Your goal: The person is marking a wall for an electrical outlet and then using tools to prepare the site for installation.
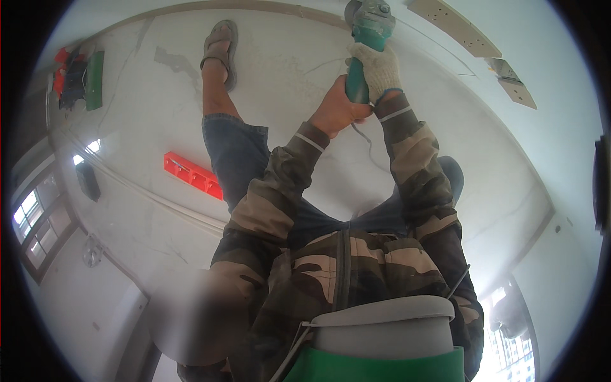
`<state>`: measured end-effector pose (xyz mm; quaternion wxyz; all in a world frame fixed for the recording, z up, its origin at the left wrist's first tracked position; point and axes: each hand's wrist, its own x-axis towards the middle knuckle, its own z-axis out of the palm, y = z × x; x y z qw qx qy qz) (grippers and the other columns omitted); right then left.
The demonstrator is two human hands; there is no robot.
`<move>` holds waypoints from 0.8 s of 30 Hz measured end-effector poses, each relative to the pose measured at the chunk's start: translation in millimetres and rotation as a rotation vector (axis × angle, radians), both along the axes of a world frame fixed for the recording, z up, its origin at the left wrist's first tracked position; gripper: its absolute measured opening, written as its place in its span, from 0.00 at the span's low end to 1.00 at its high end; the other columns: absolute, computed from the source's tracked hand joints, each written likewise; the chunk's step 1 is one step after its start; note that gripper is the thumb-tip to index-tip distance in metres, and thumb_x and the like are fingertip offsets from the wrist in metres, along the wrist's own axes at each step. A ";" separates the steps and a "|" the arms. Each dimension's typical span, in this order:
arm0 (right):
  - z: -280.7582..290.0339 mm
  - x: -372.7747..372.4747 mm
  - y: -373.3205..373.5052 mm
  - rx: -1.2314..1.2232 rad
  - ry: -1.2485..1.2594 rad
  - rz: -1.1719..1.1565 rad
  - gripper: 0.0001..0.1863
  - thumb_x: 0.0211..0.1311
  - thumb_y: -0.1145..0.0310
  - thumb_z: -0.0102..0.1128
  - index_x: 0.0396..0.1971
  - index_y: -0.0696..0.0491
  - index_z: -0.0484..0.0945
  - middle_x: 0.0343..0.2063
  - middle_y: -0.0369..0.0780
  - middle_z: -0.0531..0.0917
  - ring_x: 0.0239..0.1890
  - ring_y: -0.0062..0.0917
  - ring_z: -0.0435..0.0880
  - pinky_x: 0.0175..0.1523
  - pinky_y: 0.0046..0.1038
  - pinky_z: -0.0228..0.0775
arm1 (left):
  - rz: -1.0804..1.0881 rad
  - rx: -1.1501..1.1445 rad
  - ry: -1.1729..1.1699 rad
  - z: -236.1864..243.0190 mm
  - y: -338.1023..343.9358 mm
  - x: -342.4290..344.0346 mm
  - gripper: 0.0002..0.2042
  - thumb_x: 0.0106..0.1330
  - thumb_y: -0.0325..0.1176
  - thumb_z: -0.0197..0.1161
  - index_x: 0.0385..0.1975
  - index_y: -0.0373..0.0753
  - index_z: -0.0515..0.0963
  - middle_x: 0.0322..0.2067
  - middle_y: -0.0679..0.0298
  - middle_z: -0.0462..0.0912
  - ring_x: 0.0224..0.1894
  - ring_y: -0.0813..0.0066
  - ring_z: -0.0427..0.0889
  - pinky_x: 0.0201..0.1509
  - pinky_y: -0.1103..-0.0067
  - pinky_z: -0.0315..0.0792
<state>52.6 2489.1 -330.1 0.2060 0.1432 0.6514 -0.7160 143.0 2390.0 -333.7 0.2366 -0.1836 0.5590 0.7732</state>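
Observation:
A teal angle grinder [370,37] is held out at arm's length, its head up by the foot of the wall. My left hand [337,107] is bare and wraps the rear end of its handle. Ahead of it, my right hand [379,69], in a white knit glove, closes round the grinder's body. The grinder's disc [351,11] shows only in part at the top edge. A thin power cord [369,143] trails from the back of the tool toward my legs.
Beige socket strips [459,28] run along the wall at the far right. A red spirit level [193,174] lies on the floor beside my left leg. Pale conduits [149,198], a dark block [87,180] and a red, black and green pile [79,79] are farther left.

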 end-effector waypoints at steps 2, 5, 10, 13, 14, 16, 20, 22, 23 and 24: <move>-1.6 -0.9 0.9 0.029 0.023 0.039 0.17 0.52 0.68 0.65 0.40 0.60 0.76 0.27 0.38 0.79 0.26 0.25 0.81 0.30 0.26 0.73 | -0.001 0.008 0.005 2.2 1.7 -0.1 0.31 0.50 0.26 0.69 0.54 0.30 0.61 0.41 0.60 0.73 0.38 0.72 0.77 0.36 0.76 0.76; -2.8 7.6 4.8 0.031 0.039 -0.007 0.16 0.52 0.68 0.65 0.39 0.60 0.76 0.26 0.38 0.79 0.26 0.24 0.81 0.30 0.26 0.73 | -0.029 0.002 0.047 4.8 6.6 7.3 0.31 0.51 0.26 0.69 0.54 0.31 0.61 0.40 0.60 0.74 0.38 0.72 0.77 0.36 0.76 0.76; 5.5 54.6 31.5 -0.034 0.017 0.055 0.16 0.52 0.69 0.64 0.39 0.60 0.74 0.27 0.39 0.79 0.27 0.24 0.80 0.31 0.26 0.74 | -0.069 -0.159 0.030 9.0 25.0 56.7 0.30 0.51 0.28 0.68 0.53 0.33 0.62 0.40 0.61 0.74 0.39 0.73 0.77 0.37 0.76 0.75; 6.8 81.3 53.6 -0.111 -0.079 0.004 0.18 0.52 0.70 0.65 0.41 0.60 0.73 0.28 0.40 0.79 0.27 0.24 0.80 0.31 0.26 0.74 | -0.107 -0.330 0.108 7.6 46.8 82.9 0.29 0.52 0.28 0.68 0.53 0.32 0.62 0.42 0.60 0.74 0.42 0.71 0.77 0.41 0.75 0.74; 8.1 89.4 65.0 -0.121 -0.104 -0.041 0.17 0.50 0.67 0.66 0.38 0.60 0.75 0.28 0.40 0.80 0.28 0.24 0.80 0.33 0.27 0.73 | -0.128 -0.329 0.134 8.8 56.9 89.3 0.29 0.52 0.28 0.68 0.53 0.32 0.62 0.42 0.60 0.74 0.42 0.71 0.77 0.41 0.75 0.74; 4.6 101.3 81.9 -0.134 -0.126 -0.095 0.17 0.48 0.65 0.68 0.34 0.60 0.77 0.27 0.41 0.81 0.29 0.25 0.80 0.34 0.28 0.73 | -0.195 -0.456 0.188 8.8 71.9 99.5 0.30 0.51 0.29 0.67 0.54 0.31 0.61 0.44 0.55 0.74 0.45 0.66 0.77 0.45 0.72 0.73; 3.4 117.9 115.1 -0.072 -0.125 -0.204 0.19 0.53 0.67 0.66 0.42 0.58 0.74 0.29 0.39 0.79 0.29 0.24 0.80 0.32 0.27 0.75 | -0.298 -0.572 0.240 12.0 99.5 109.1 0.33 0.49 0.32 0.69 0.54 0.31 0.60 0.44 0.50 0.74 0.45 0.59 0.78 0.47 0.69 0.73; 5.8 126.2 134.2 -0.093 -0.137 -0.248 0.18 0.53 0.67 0.67 0.42 0.58 0.74 0.29 0.39 0.79 0.29 0.24 0.80 0.32 0.27 0.75 | -0.387 -0.696 0.201 14.2 115.7 114.8 0.34 0.48 0.34 0.69 0.54 0.30 0.60 0.44 0.47 0.75 0.45 0.55 0.78 0.47 0.67 0.73; 6.5 129.5 141.8 -0.162 -0.179 -0.301 0.18 0.54 0.66 0.67 0.42 0.57 0.75 0.29 0.39 0.79 0.29 0.25 0.80 0.33 0.28 0.75 | -0.390 -0.704 0.214 14.6 122.1 116.7 0.34 0.48 0.34 0.69 0.54 0.30 0.60 0.44 0.47 0.75 0.45 0.55 0.78 0.47 0.67 0.73; 8.1 132.8 150.6 -0.245 -0.203 -0.345 0.18 0.54 0.65 0.67 0.42 0.57 0.75 0.28 0.39 0.79 0.30 0.25 0.81 0.33 0.28 0.76 | -0.419 -0.766 0.238 16.7 130.3 118.5 0.35 0.48 0.35 0.70 0.53 0.30 0.60 0.43 0.47 0.75 0.44 0.54 0.79 0.47 0.67 0.72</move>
